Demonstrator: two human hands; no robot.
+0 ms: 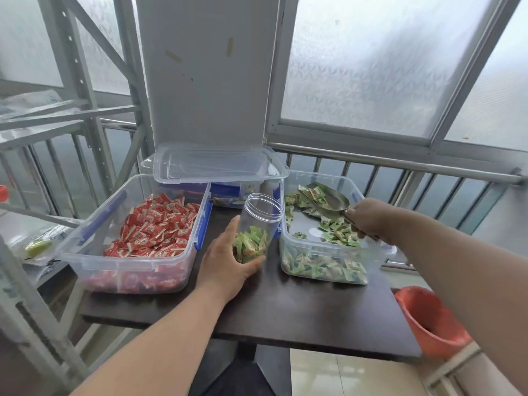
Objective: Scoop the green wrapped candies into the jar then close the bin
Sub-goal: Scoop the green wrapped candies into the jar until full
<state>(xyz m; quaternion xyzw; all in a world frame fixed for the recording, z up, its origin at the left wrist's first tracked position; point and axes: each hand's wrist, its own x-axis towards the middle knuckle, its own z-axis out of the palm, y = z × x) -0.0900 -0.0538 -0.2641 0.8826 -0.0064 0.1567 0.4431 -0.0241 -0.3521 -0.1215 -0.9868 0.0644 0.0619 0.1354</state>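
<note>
A clear plastic jar stands open-topped on the dark table, tilted a little toward the right, with green wrapped candies in its bottom. My left hand grips the jar's lower part. To its right is a clear bin holding green wrapped candies. My right hand holds the handle of a metal scoop inside that bin; a few green candies lie in the scoop. A clear lid rests on a bin behind the jar.
A clear bin of red wrapped candies with blue clasps sits left of the jar. An orange bucket stands beyond the table's right edge. Behind are a metal railing, frosted windows and a white panel. A metal rack stands at the left.
</note>
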